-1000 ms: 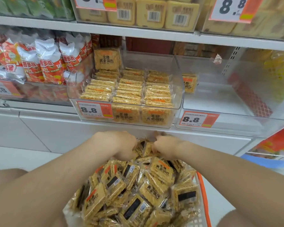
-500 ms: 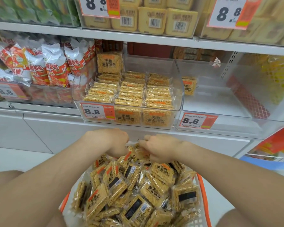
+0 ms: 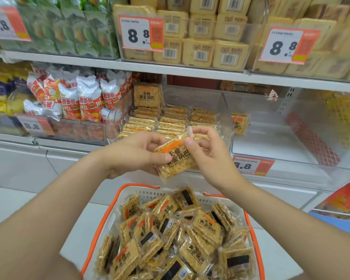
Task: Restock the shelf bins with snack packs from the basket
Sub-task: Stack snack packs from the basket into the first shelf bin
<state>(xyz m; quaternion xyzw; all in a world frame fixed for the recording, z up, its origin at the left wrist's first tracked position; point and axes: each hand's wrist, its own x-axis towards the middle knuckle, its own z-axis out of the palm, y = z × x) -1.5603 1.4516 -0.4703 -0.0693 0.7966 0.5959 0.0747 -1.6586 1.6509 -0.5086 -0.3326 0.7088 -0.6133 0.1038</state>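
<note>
The left grip [image 3: 137, 155] and the right grip [image 3: 211, 158] hold one snack pack [image 3: 176, 161] between them, tilted, with its printed face and orange stripe toward the camera. The left grip is closed around the pack's left side, thumb laid across the front and fingers curled behind. The right grip pinches the pack's upper right corner between thumb and forefinger, at the clear wrapper edge.

The pack is in the air, above the basket [image 3: 139, 185] and in front of the middle bin [image 3: 190, 96]. The basket has an orange rim and white mesh walls, and it is heaped with loose packs [image 3: 190, 239] of the same kind, some face up and some showing dark barcode labels.

The middle bin is clear plastic and holds three rows of the same packs [image 3: 170, 122] standing on edge, with one pack upright at the back left. The bin to its right [image 3: 271, 142] holds a single pack [image 3: 239, 123] leaning by its left wall, and an 8.8 price tag [image 3: 253, 165] sits on its front. To the left, a bin holds red and white bags [image 3: 79, 98]. Above the shelf [image 3: 170, 68] are yellow packs with barcodes [image 3: 200, 51].
</note>
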